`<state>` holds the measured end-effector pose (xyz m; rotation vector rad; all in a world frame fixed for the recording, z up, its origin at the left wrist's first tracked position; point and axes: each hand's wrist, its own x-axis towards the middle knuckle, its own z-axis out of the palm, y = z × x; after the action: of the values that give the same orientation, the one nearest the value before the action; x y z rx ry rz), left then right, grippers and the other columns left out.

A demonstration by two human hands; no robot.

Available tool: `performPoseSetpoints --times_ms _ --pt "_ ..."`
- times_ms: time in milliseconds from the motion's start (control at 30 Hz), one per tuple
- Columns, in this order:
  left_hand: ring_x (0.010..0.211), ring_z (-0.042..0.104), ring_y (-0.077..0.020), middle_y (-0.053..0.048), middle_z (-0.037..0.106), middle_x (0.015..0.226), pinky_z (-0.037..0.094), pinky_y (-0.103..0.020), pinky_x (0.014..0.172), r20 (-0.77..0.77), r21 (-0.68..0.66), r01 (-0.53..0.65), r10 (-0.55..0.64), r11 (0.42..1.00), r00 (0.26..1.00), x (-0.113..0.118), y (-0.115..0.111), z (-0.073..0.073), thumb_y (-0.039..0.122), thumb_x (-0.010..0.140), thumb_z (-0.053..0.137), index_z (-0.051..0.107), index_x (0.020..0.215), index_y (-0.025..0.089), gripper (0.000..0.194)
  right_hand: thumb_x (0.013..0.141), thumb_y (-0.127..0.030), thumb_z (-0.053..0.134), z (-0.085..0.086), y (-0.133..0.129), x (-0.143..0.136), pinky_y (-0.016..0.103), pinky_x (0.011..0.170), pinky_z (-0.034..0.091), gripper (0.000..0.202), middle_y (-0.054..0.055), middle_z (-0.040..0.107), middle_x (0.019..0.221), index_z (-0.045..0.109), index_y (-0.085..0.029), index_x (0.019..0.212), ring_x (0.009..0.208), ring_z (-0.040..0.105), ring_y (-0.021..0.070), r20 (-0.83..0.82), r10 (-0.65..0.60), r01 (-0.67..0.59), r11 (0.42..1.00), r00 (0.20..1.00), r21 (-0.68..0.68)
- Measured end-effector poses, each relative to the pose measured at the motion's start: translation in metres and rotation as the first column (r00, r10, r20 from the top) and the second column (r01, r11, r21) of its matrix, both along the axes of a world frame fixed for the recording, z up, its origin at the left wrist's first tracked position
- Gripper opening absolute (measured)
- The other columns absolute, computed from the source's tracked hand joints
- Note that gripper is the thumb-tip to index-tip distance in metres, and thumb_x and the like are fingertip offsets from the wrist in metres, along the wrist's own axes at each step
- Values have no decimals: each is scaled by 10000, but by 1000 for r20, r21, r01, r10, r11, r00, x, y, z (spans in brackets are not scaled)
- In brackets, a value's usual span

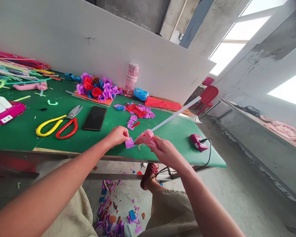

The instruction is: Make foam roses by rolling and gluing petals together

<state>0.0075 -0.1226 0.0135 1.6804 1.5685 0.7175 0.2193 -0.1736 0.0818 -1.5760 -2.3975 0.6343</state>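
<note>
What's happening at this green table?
Someone is working with paper pieces and a glue gun. The left hand pinches a small purple piece, while the right hand holds a pink glue gun, a long pale stick rising from its back, with its nozzle close to that piece. Beyond the hands lie loose cut pieces and a cluster of paper flowers; scissors and a phone rest nearby.
</note>
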Motion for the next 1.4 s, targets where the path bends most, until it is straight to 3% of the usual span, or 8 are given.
performPoseSetpoints --times_ms 167,533,900,1133,1400 --pt "536 482 -127 19 556 510 316 -237 490 2 -5 0 0 1000 1000 0 -1 2 180 550 583 562 501 169 54 906 -407 369 1 -4 -1 237 526 272 261 -4 554 678 451 -204 763 559 433 120 -43 0 0 1000 999 -9" --pt "530 442 -118 24 536 506 283 -231 477 34 -17 36 -36 999 999 -1 0 0 220 522 565 567 517 161 59 909 -392 371 -1 -6 -18 242 506 211 282 -39 409 592 352 -216 689 517 293 110 24 49 -49 999 999 23" --pt "546 472 -123 13 567 523 316 -226 485 15 1 14 -14 1000 1000 -1 0 0 194 539 582 584 516 164 38 907 -417 367 -5 -3 -10 236 506 231 298 -27 467 619 369 -217 687 518 339 113 33 15 -16 1000 999 19" --pt "556 485 -119 23 561 526 320 -226 497 6 2 9 -9 1000 1000 0 0 -1 182 550 574 555 505 170 50 903 -389 380 -7 1 -1 232 550 291 238 11 579 705 447 -210 762 592 482 133 -7 -9 9 1000 1000 -16" --pt "548 478 -120 22 558 518 323 -226 493 6 -2 7 -7 1000 1000 0 2 -2 201 544 601 563 502 171 64 896 -387 379 -5 0 3 238 547 297 241 10 582 688 476 -209 765 584 482 137 -8 -37 37 999 999 5"
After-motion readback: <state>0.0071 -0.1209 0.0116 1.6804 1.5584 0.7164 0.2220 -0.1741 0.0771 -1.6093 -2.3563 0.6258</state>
